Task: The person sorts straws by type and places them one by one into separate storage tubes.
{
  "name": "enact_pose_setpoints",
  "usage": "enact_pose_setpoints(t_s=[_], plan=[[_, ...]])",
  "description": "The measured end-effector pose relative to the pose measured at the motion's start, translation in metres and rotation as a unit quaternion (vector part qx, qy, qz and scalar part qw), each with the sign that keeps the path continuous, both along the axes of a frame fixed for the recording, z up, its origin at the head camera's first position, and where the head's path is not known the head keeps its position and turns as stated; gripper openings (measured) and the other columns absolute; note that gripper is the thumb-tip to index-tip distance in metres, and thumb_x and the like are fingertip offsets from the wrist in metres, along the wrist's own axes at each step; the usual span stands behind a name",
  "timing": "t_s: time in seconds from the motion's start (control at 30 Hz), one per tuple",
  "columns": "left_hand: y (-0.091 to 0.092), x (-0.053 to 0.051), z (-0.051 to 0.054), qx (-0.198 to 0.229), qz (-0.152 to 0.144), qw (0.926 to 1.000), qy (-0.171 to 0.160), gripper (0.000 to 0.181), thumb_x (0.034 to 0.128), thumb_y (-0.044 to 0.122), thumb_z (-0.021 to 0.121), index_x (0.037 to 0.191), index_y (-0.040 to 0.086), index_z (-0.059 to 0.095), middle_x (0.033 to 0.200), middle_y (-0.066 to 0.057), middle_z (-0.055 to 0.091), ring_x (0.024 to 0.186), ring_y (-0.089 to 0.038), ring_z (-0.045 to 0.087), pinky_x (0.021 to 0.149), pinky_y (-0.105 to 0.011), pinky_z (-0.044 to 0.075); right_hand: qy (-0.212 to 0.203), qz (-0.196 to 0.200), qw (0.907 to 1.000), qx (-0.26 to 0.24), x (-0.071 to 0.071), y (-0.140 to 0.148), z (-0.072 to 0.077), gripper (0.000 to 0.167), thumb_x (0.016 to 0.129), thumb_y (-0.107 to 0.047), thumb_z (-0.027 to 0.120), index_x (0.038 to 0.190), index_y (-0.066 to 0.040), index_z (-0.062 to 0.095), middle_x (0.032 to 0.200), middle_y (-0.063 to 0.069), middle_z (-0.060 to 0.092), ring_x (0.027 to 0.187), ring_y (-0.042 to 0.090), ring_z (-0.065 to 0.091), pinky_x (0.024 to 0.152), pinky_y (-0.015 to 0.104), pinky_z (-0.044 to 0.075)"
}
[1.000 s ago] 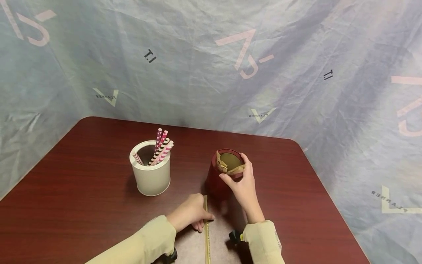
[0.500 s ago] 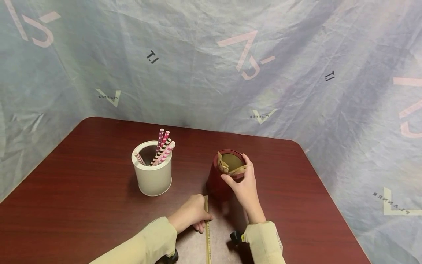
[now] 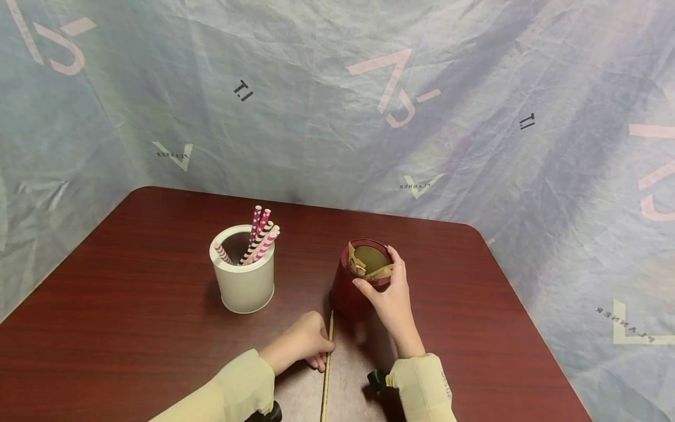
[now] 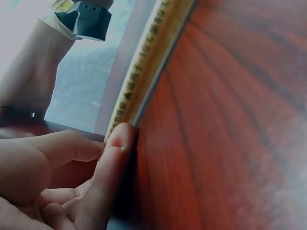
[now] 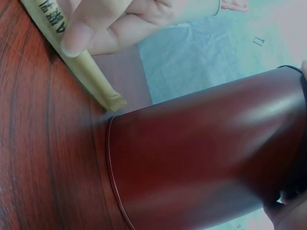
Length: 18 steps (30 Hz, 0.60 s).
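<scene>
With thumb and fingers, my left hand (image 3: 302,340) pinches a long, narrow kraft-paper packet (image 3: 325,388) low over the table. Black printed characters run along the packet (image 4: 144,57) in the left wrist view; its contents are hidden. In the right wrist view the packet's crimped end (image 5: 115,101) is close to the base of a dark red canister (image 5: 192,158). My right hand (image 3: 392,305) grips this upright canister at its rim, thumb on the near side and fingers on the far right. Folded brown paper (image 3: 357,265) shows inside the canister's mouth.
A white canister (image 3: 245,290) stands to the left, holding several patterned paper straws (image 3: 258,243). Both stand on a dark red wood-grain table (image 3: 132,281). A grey printed cloth (image 3: 306,117) hangs behind and beside the table.
The packet has turned so that its narrow edge shows, and its near end has swung slightly left. My left hand has shifted a little left. My right hand and the red canister keep their place.
</scene>
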<state>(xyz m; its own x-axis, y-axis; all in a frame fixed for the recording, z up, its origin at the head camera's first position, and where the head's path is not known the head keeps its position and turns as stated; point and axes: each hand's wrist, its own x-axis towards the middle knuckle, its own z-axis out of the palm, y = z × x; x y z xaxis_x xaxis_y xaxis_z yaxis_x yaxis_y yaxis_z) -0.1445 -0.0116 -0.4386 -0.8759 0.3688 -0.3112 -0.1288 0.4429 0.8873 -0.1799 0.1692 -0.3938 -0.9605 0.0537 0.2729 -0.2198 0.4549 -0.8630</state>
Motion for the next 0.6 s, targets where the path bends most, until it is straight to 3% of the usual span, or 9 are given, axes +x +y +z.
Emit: enact_pose_setpoints(t_s=[0.23,0.43,0.6], plan=[[-0.006,0.002,-0.001,0.047,0.008,0.9988,-0.007,0.011,0.0789,-0.004,0.062,0.069,-0.002,0.058,0.053,-0.017,0.065,0.041,-0.008,0.058,0.044,-0.026,0.052,-0.001,-0.004,1.0,-0.001,0.0,-0.001,0.0,0.091,0.08,-0.026,0.079,0.152,-0.017,0.024,0.15,0.008,0.035,0.131,0.025,0.043,0.106,0.049,0.037],[-0.012,0.003,-0.002,0.088,0.025,0.9957,-0.016,0.009,0.0751,-0.005,0.059,0.074,0.001,0.053,0.057,-0.006,0.062,0.045,-0.008,0.057,0.046,-0.025,0.053,-0.001,-0.004,1.0,-0.005,0.0,0.0,-0.001,0.091,0.079,-0.024,0.079,0.152,-0.016,0.025,0.151,0.008,0.033,0.131,0.026,0.042,0.107,0.049,0.037],[-0.018,0.003,-0.002,0.128,0.021,0.9913,-0.023,0.005,0.0773,-0.003,0.06,0.077,-0.002,0.055,0.062,-0.002,0.062,0.049,-0.009,0.058,0.049,-0.027,0.055,-0.003,-0.005,0.9999,-0.008,0.0,-0.001,-0.001,0.091,0.079,-0.023,0.079,0.151,-0.016,0.025,0.15,0.008,0.034,0.131,0.025,0.042,0.107,0.049,0.036]])
